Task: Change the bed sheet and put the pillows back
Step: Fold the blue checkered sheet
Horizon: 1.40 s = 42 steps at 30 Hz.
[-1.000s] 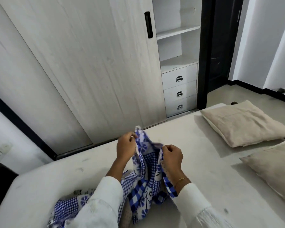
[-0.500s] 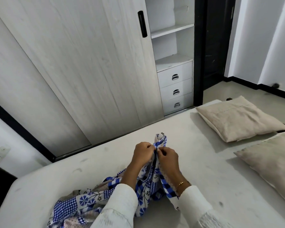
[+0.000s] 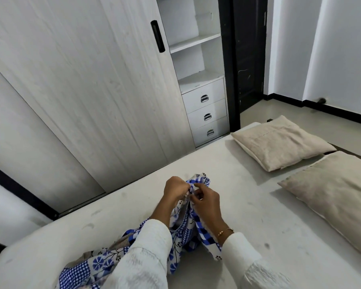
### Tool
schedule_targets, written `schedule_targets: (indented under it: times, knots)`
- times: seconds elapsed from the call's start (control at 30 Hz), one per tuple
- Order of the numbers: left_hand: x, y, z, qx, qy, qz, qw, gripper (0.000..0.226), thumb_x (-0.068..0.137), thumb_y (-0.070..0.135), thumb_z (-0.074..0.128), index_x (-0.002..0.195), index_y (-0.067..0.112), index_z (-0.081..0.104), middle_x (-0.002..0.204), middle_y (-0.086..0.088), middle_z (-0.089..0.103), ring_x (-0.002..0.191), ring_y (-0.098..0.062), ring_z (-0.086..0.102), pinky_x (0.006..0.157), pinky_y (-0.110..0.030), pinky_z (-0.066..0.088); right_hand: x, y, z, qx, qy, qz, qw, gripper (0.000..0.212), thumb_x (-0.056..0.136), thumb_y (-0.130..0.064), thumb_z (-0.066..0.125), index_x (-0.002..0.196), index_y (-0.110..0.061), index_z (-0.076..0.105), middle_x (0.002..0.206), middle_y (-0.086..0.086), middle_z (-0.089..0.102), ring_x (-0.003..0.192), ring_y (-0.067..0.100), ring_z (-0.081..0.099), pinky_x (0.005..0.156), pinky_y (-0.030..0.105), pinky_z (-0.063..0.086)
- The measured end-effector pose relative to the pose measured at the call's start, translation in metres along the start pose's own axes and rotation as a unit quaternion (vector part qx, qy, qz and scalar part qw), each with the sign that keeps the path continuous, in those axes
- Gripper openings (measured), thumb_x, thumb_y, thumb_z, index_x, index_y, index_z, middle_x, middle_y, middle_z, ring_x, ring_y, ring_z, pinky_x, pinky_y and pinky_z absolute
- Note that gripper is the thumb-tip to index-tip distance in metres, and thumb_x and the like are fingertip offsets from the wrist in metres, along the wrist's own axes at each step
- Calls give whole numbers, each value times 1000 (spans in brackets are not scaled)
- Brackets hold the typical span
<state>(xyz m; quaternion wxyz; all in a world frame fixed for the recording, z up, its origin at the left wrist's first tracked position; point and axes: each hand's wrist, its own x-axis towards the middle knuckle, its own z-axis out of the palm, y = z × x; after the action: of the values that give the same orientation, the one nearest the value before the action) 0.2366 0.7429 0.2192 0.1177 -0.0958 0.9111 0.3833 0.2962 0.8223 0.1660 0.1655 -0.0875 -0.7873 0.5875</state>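
Pinching blue-and-white checked floral bed sheet (image 3: pixel 183 230) edge, both hands (image 3: pixel 176 189) (image 3: pixel 205 202) together; next: spread it across bare white mattress (image 3: pixel 227 178).

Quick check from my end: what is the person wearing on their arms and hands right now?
Both arms are covered to the wrist by long white sleeves of a textured, crinkled fabric. The left hand is bare, with no jewellery visible. The right hand is also bare, but a thin gold bracelet sits on that wrist just above the cuff. No gloves or watch are visible, and no rings can be made out.
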Motion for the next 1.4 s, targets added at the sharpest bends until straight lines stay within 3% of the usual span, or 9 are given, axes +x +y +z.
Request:
schedule_targets:
  times: [0.17, 0.57, 0.67, 0.77, 0.93, 1.03, 1.17, 1.3, 1.4]
  knots:
    - [1, 7, -4, -27, 90, 82, 992, 42, 84, 11, 53, 48, 14, 33, 53, -8, 35, 58, -20, 34, 58, -30, 32, -10, 9, 12, -61, 15, -25, 998, 7, 84, -3, 59, 88, -6, 64, 84, 6, 62, 77, 19, 56, 66, 18, 38]
    - [-5, 37, -60, -182, 168, 151, 957, 28, 92, 19, 56, 66, 7, 49, 53, -3, 31, 49, -14, 24, 51, -27, 22, -6, 11, 17, -129, -65, -72, 987, 52, 89, -11, 58, 137, -9, 41, 142, 8, 39, 134, 24, 32, 109, 27, 27]
    - [-9, 43, -70, -212, 185, 161, 946, 28, 91, 17, 56, 65, 6, 51, 52, -3, 34, 49, -14, 25, 52, -28, 23, -6, 4, 21, -161, -38, -109, 980, 51, 81, -14, 68, 129, -5, 51, 129, 14, 50, 121, 32, 46, 99, 38, 42]
    - [-17, 48, -78, -242, 191, 161, 938, 26, 90, 17, 58, 67, 5, 57, 61, -11, 45, 58, -18, 36, 57, -31, 33, -7, -3, 26, -193, 45, -134, 971, 48, 68, -7, 78, 112, -2, 61, 107, 16, 59, 93, 35, 59, 73, 45, 55]
    - [-22, 43, -89, -262, 206, 158, 930, 26, 89, 18, 59, 65, 9, 61, 65, -12, 53, 61, -20, 43, 59, -33, 39, -4, -7, 27, -210, 128, -108, 963, 46, 67, -2, 76, 110, -9, 62, 98, 11, 64, 85, 32, 60, 67, 43, 50]
    - [-21, 37, -92, -263, 226, 140, 928, 25, 90, 18, 57, 68, 8, 61, 66, -11, 54, 60, -19, 43, 58, -33, 39, -6, 4, 26, -209, 132, -167, 954, 18, 81, -18, 58, 99, -16, 53, 73, 5, 63, 61, 27, 60, 52, 34, 47]
    - [-18, 35, -94, -258, 249, 124, 925, 30, 91, 17, 54, 62, 10, 54, 59, -5, 46, 53, -14, 34, 54, -30, 33, -15, 12, 25, -155, 102, -253, 950, 17, 88, -28, 44, 92, -14, 52, 70, 6, 59, 55, 23, 55, 46, 28, 42]
    - [-12, 35, -96, -222, 274, 138, 926, 21, 90, 13, 55, 73, 5, 63, 70, -9, 58, 62, -17, 48, 61, -31, 42, -33, 11, 38, -101, -23, -341, 934, 16, 93, -25, 44, 94, -12, 53, 80, 7, 57, 59, 24, 56, 51, 28, 41]
    - [-8, 36, -101, -213, 288, 143, 923, 18, 90, 12, 54, 82, 2, 66, 76, -8, 61, 64, -15, 49, 63, -28, 42, -46, 10, 50, -98, -122, -327, 932, 11, 88, -18, 45, 97, -13, 50, 78, 8, 61, 57, 24, 58, 50, 27, 40]
